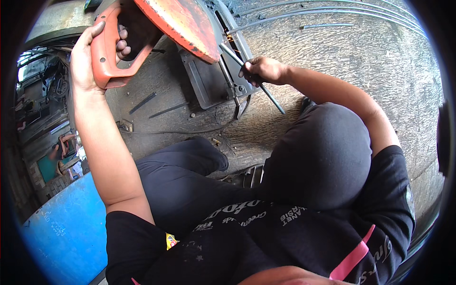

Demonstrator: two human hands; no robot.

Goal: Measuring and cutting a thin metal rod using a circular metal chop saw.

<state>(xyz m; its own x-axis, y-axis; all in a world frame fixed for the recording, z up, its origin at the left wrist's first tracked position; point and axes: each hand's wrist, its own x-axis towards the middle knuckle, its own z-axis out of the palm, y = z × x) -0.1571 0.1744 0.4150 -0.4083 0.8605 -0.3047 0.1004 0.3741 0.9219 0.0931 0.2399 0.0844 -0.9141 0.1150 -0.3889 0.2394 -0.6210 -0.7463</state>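
My left hand (88,61) is wrapped round the orange handle (108,57) of a chop saw at the upper left. The saw's worn orange blade guard (183,26) slants down to the right over its grey metal base (202,78). To the right of the guard, my right hand (263,70) is closed round a thin metal rod (273,99). The rod's upper end reaches the clamp area (230,52) of the base, and its lower end points toward my raised knee. Whether the rod touches the blade is hidden by the guard.
Long thin rods (327,10) run across the floor at the upper right, with a short cut rod (327,25) below them. Dark offcuts (142,102) and a cable (178,131) lie left of the base. A blue panel (71,228) stands at lower left; another person (61,152) is in the background.
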